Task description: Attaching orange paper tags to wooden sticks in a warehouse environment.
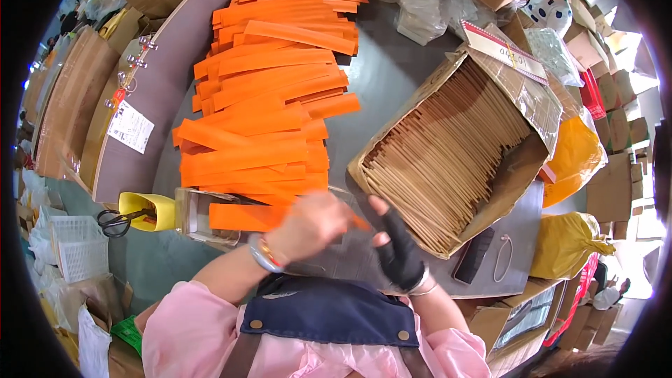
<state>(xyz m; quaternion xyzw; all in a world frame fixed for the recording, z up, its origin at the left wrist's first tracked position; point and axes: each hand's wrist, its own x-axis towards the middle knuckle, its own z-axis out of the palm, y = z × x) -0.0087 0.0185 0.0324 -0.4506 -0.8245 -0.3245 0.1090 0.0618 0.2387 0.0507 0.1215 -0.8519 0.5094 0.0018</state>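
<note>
My left hand (313,220), bare and blurred by motion, is closed at the near end of the orange strips. A small orange strip end (360,222) sticks out from its fingers toward the right hand. A wider orange strip (243,217) runs out to its left; whether the hand grips this one I cannot tell. My right hand (400,248), in a black fingerless glove, is just right of that strip end, with thumb and finger apart and nothing visible in them. Ahead of the left hand, many flat orange strips (255,154) lie overlapping in a long pile.
An open carton (364,168) of tightly packed thin brown sticks stands to the right. Beside it lie a dark phone-like slab (474,255) and a loop of cord (502,259). At left are a yellow holder (164,211) with black scissors (119,222). Clear plastic bags (420,3) lie at the back.
</note>
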